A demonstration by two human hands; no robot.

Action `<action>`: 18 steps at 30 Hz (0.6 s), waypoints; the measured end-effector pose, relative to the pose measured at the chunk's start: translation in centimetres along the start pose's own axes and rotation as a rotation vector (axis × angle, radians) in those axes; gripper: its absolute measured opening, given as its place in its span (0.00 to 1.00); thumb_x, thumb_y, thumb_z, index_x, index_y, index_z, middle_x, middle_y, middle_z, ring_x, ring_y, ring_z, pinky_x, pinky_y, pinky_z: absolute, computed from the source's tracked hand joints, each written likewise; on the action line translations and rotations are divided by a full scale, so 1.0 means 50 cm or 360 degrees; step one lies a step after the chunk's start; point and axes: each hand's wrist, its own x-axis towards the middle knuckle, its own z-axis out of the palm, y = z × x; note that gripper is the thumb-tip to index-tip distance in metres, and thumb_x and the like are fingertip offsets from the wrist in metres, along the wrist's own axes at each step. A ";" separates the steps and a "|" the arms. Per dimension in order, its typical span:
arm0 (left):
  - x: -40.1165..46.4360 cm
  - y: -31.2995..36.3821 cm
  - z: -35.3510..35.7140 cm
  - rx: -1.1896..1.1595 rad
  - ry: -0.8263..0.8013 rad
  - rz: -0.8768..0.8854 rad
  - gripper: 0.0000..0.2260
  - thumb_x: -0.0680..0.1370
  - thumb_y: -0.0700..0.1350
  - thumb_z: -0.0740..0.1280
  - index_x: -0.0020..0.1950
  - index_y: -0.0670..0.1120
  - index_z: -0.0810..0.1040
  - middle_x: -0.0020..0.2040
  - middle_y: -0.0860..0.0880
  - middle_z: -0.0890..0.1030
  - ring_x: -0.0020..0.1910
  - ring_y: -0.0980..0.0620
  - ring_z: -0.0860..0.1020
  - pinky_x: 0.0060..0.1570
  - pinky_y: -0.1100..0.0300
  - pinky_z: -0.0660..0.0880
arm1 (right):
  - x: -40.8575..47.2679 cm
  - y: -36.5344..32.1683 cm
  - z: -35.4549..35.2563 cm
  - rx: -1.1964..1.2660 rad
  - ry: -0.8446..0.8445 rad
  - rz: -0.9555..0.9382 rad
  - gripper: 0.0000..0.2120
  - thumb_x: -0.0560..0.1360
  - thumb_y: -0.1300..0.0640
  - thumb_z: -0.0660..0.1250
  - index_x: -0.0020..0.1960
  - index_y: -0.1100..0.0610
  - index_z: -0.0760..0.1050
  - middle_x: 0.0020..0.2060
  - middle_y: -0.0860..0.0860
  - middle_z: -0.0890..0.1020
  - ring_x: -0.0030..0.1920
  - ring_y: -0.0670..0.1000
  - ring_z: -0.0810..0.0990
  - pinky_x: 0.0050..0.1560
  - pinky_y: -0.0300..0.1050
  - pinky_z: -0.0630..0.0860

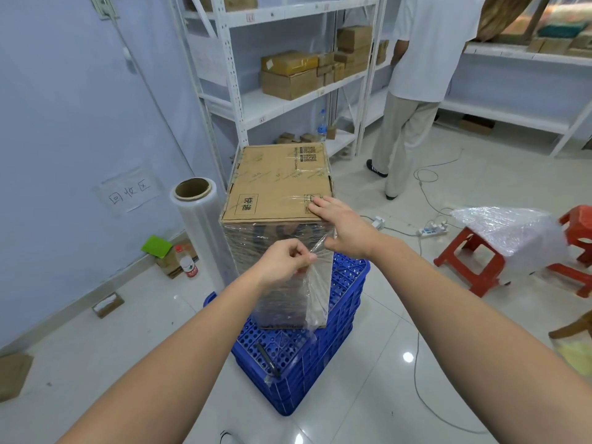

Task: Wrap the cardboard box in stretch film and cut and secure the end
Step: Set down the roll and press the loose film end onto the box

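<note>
- Here, a cardboard box [275, 187] stands upright on a blue plastic crate [307, 363] on the tiled floor, its sides already covered in clear stretch film [288, 296]; the top face is mostly bare cardboard.
- The box is taller than it is wide, so its long axis runs vertically. The top face has its longer edge running away from the viewer, toward the shelves.
- The left hand [285, 262] pinches a loose flap of film between thumb and fingertips against the near face, close to the upper right corner. The flap hangs down along that near right edge.
- The right hand [339, 225] lies flat, fingers straight, pressing on the top near-right corner to steady the box; it grasps nothing.
- Judging by this, the winding looks done and the step in hand is securing the free end. Next the flap wants pulling taut and smoothing flat onto the wrapped layers so it clings.
- The film roll [201, 225] stands on end just left of the box; whether the film is still joined to it cannot be told.
- A dark pen-like tool [268, 358], perhaps a cutter, lies on the crate.
- Beyond are white shelving [288, 100] and a person [416, 91] facing away.
</note>
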 end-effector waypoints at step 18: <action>0.018 0.051 0.001 0.0824 0.0129 0.0110 0.09 0.82 0.47 0.69 0.43 0.48 0.73 0.44 0.51 0.81 0.44 0.52 0.78 0.41 0.56 0.71 | 0.004 0.020 0.001 -0.0037 -0.0013 -0.0012 0.42 0.70 0.64 0.70 0.80 0.50 0.57 0.80 0.46 0.55 0.79 0.47 0.49 0.79 0.49 0.52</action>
